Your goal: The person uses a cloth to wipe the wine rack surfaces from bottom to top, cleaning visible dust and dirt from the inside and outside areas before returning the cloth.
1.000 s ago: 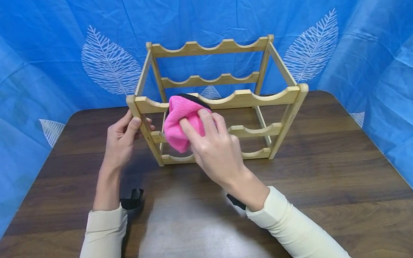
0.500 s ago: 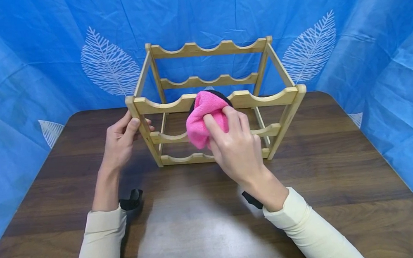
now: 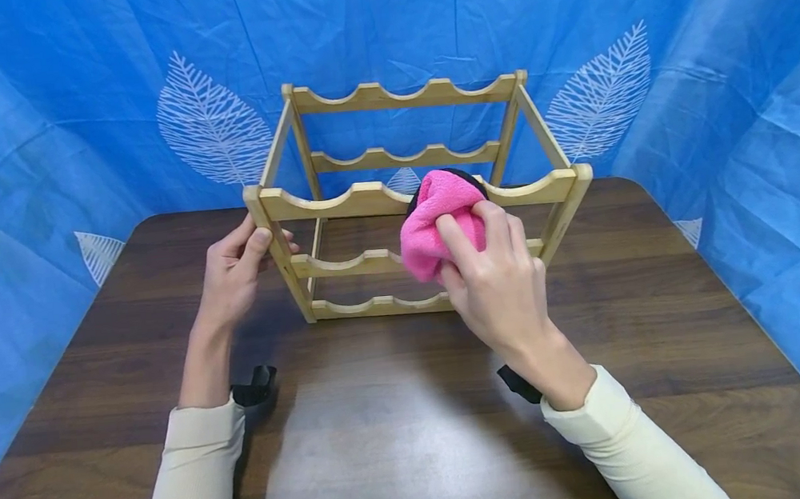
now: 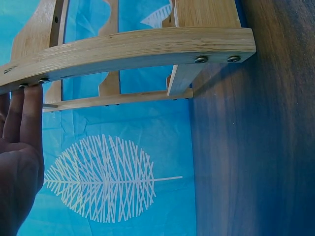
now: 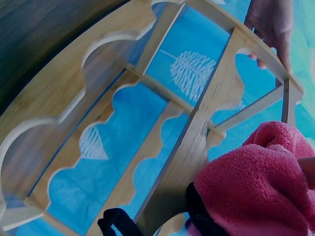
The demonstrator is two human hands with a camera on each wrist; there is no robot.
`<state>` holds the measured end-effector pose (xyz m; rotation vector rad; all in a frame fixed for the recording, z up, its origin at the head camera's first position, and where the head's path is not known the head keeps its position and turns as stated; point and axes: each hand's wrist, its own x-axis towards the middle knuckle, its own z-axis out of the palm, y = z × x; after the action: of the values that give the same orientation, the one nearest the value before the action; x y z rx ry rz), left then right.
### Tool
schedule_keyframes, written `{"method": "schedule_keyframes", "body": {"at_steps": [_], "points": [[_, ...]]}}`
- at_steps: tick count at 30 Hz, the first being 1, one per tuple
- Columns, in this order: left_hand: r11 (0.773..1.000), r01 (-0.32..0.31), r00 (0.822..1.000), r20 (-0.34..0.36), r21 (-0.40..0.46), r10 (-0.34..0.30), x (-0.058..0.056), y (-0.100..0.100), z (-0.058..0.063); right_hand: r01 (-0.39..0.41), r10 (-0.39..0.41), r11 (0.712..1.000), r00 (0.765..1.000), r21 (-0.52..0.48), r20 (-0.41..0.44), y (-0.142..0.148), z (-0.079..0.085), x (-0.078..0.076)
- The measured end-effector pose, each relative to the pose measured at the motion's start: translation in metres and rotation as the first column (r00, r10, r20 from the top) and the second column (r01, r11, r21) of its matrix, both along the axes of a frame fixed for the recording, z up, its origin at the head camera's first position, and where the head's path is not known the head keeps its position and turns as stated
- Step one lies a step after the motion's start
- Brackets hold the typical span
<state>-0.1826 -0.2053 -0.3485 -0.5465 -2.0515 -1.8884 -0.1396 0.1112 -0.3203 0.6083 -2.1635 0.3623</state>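
A light wooden rack [image 3: 350, 200] with scalloped rails stands on the table. My left hand [image 3: 229, 275] grips its front left post near the top, thumb in front and fingers behind. In the left wrist view, the fingers [image 4: 30, 115] reach the post beside two screws. My right hand [image 3: 497, 280] holds a bunched pink cloth [image 3: 441, 225] with a black edge against the front top rail, right of its middle. The cloth [image 5: 251, 184] wraps over that rail in the right wrist view and hides part of it.
The dark wood-grain table [image 3: 667, 320] extends around the rack. A blue curtain [image 3: 393, 25] with white leaf prints hangs behind and at both sides. Black wrist straps [image 3: 256, 385] sit on both wrists.
My right hand has slid the pink cloth rightward along the front top rail, from its left part to right of the middle. The left hand and the rack stay nearly still.
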Motion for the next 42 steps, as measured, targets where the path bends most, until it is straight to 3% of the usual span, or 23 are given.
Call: {"method": "schedule_keyframes", "body": {"at_steps": [11, 18, 23, 26, 29, 32, 34, 36, 39, 42], "points": [[1.0, 0.004, 1.0, -0.002, 0.009, -0.004, -0.001, 0.002, 0.0, 0.079, -0.08, 0.995, 0.997, -0.063, -0.01, 0.031, -0.002, 0.001], [1.0, -0.003, 1.0, 0.003, 0.006, 0.003, 0.001, 0.002, 0.001, 0.099, -0.099, 0.994, 0.995, -0.052, 0.017, 0.053, 0.001, 0.002], [1.0, -0.001, 1.0, -0.006, 0.005, 0.001, 0.0, 0.001, 0.001, 0.026, -0.026, 0.995, 1.0, -0.095, -0.008, 0.063, 0.004, 0.005], [1.0, 0.02, 1.0, -0.003, 0.007, -0.02, 0.0, 0.001, 0.002, -0.039, 0.017, 0.984, 0.992, -0.176, -0.125, 0.068, 0.009, 0.009], [1.0, 0.017, 1.0, 0.0, -0.003, -0.017, 0.0, 0.002, 0.002, -0.099, -0.01, 0.933, 0.954, -0.345, -0.299, 0.069, 0.021, 0.01], [1.0, 0.001, 1.0, 0.006, -0.008, -0.001, 0.001, 0.002, 0.002, -0.161, -0.087, 0.836, 0.905, -0.524, -0.417, 0.073, 0.035, 0.008], [1.0, -0.008, 1.0, 0.009, -0.007, 0.008, 0.002, 0.002, 0.002, -0.174, -0.138, 0.779, 0.89, -0.602, -0.435, 0.079, 0.043, 0.005], [1.0, -0.016, 1.0, 0.012, -0.003, 0.016, 0.004, 0.001, 0.003, -0.16, -0.174, 0.739, 0.893, -0.654, -0.415, 0.087, 0.048, 0.002], [0.999, -0.043, 0.999, 0.014, -0.01, 0.043, 0.005, 0.003, 0.005, -0.126, -0.203, 0.706, 0.907, -0.696, -0.37, 0.102, 0.051, -0.001], [0.988, -0.151, 0.987, -0.059, -0.004, 0.151, 0.007, 0.007, 0.011, -0.112, -0.21, 0.674, 0.919, -0.73, -0.334, 0.112, 0.052, -0.003]]}}
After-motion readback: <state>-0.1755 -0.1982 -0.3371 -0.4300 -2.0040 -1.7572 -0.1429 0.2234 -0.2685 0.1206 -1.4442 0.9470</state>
